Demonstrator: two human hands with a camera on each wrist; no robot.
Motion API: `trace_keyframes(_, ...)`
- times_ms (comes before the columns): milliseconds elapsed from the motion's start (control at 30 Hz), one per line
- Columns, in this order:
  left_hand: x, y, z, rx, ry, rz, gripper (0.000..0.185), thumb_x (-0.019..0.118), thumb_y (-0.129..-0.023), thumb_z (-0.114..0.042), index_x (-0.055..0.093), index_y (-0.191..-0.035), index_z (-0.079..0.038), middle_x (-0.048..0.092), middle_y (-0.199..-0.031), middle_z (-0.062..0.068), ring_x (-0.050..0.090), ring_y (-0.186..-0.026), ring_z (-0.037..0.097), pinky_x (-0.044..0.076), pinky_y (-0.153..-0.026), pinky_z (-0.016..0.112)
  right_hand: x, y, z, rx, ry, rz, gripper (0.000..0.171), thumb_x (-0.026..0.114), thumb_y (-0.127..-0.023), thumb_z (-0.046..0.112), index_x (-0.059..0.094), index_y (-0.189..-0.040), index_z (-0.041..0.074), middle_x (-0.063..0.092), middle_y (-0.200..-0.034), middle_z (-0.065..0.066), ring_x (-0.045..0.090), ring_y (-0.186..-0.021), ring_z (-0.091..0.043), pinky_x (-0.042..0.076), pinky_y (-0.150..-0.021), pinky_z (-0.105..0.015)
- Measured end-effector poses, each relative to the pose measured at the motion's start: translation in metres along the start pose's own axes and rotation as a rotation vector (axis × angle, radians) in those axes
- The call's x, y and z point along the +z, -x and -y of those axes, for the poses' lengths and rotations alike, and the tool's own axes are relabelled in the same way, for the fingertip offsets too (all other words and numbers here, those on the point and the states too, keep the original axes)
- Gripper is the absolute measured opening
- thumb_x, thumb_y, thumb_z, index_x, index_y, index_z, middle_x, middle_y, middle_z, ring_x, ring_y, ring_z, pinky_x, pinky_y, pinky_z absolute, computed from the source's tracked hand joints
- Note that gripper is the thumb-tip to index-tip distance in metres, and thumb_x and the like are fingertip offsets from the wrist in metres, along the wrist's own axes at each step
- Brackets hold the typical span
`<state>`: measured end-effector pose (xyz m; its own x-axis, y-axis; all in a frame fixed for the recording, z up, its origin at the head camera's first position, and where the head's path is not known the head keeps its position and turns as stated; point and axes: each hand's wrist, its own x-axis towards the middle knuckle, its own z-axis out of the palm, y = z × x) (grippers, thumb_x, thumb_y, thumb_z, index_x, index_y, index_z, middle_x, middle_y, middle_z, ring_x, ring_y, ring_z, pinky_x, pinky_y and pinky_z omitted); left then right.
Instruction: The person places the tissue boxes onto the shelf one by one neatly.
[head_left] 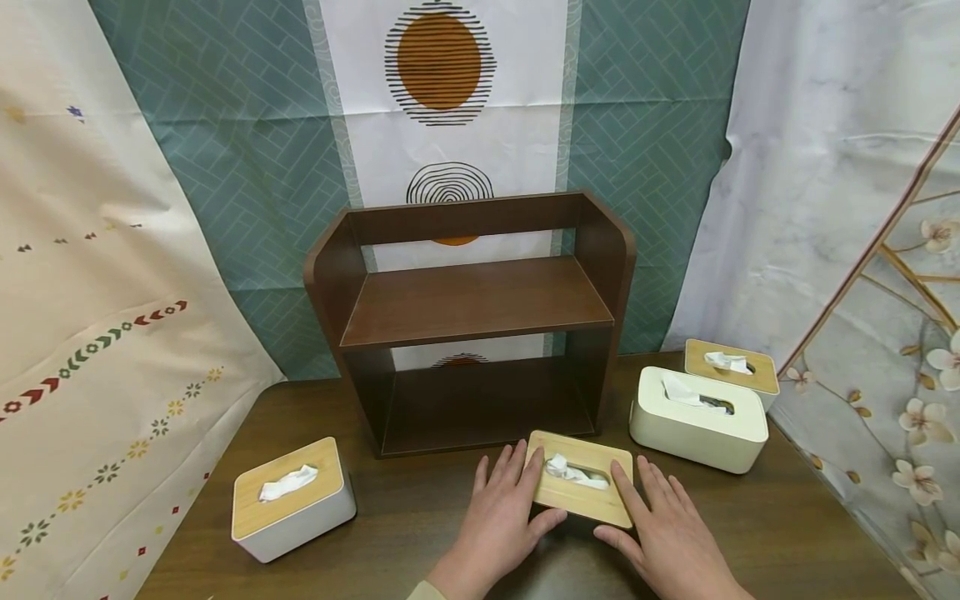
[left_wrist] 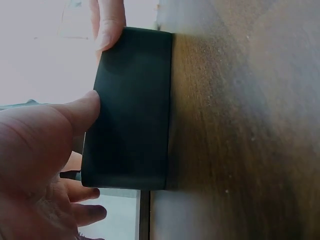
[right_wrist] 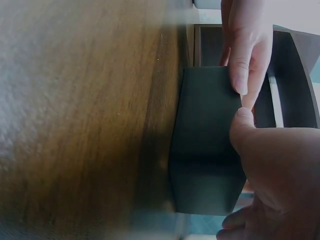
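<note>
- My left hand (head_left: pixel 498 521) and right hand (head_left: pixel 667 525) flank a dark tissue box (head_left: pixel 581 504) with a wooden lid; the fingers are fairly straight, touching it from both ends, not curled round it. My thumbs meet its upper near edge.
- The box lies directly between my palms, its long axis running left to right, the right end slanted a little nearer me. Neither hand is plainly the nearer: both touch it.
- Its base sits on the brown wooden table (head_left: pixel 420 517), and white tissue (head_left: pixel 573 472) shows in the lid's slot.
- Just beyond it stands a dark brown shelf unit (head_left: pixel 480 304) with two levels; the box is in front of its lower right part.
- To my right, near the right hand, is a cream tissue box (head_left: pixel 697 429), tissue in its slot; behind that, a wooden-lidded box (head_left: pixel 761 373) with tissue too.
- To my left, well apart from my left hand, a pale box (head_left: pixel 296 496) with a wooden lid sits at an angle, tissue in its slot.
</note>
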<state>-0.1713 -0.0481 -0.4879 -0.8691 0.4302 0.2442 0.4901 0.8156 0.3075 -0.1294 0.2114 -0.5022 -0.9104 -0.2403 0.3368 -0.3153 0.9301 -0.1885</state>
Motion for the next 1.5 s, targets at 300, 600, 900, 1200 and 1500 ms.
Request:
trace_keyframes(300,0.0,0.0,0.001,-0.015,0.027,0.017,0.082,0.073,-0.103,-0.057,0.05,-0.166,-0.009,0.048,-0.166,0.028,0.045,-0.155,0.045,0.031,-0.123,0.072,0.003,0.0,0.003,0.011,0.009,0.014,0.087,0.077,-0.099,0.06,0.055,-0.161,0.003,0.057,-0.152,-0.035,0.059,-0.14,-0.05,0.042,-0.118,-0.065)
trace_keyframes(600,0.002,0.001,0.003,-0.023,0.035,0.021,0.083,0.078,-0.101,-0.054,0.051,-0.164,-0.007,0.051,-0.165,0.025,0.049,-0.152,0.046,0.033,-0.122,0.072,0.008,0.0,0.004,-0.024,0.016,-0.021,0.089,0.08,-0.098,0.056,0.054,-0.16,-0.001,0.061,-0.147,-0.032,0.064,-0.134,-0.047,0.046,-0.116,-0.063)
trace_keyframes(900,0.005,0.0,0.003,-0.027,0.046,-0.013,0.084,0.081,-0.099,-0.054,0.054,-0.162,-0.007,0.055,-0.162,0.023,0.053,-0.149,0.044,0.034,-0.122,0.071,0.008,-0.001,0.008,0.009,-0.022,-0.005,0.085,0.081,-0.1,0.051,0.054,-0.159,-0.004,0.06,-0.147,-0.036,0.064,-0.133,-0.05,0.045,-0.117,-0.062)
trace_keyframes(1200,0.003,0.002,-0.001,-0.033,0.087,-0.042,0.083,0.085,-0.096,-0.05,0.057,-0.16,-0.004,0.055,-0.161,0.024,0.059,-0.145,0.037,0.037,-0.12,0.07,0.009,-0.001,0.006,-0.042,-0.052,-0.066,0.081,0.086,-0.096,0.042,0.057,-0.156,-0.003,0.062,-0.143,-0.036,0.066,-0.129,-0.05,0.05,-0.112,-0.062)
trace_keyframes(1500,-0.005,0.001,-0.001,-0.006,0.034,-0.109,0.085,0.094,-0.09,-0.04,0.058,-0.157,-0.003,0.059,-0.157,0.025,0.064,-0.139,0.038,0.043,-0.116,0.067,0.003,-0.008,0.007,-0.11,-0.079,-0.167,0.082,0.09,-0.093,0.037,0.056,-0.157,-0.003,0.062,-0.142,-0.038,0.067,-0.125,-0.052,0.055,-0.104,-0.063)
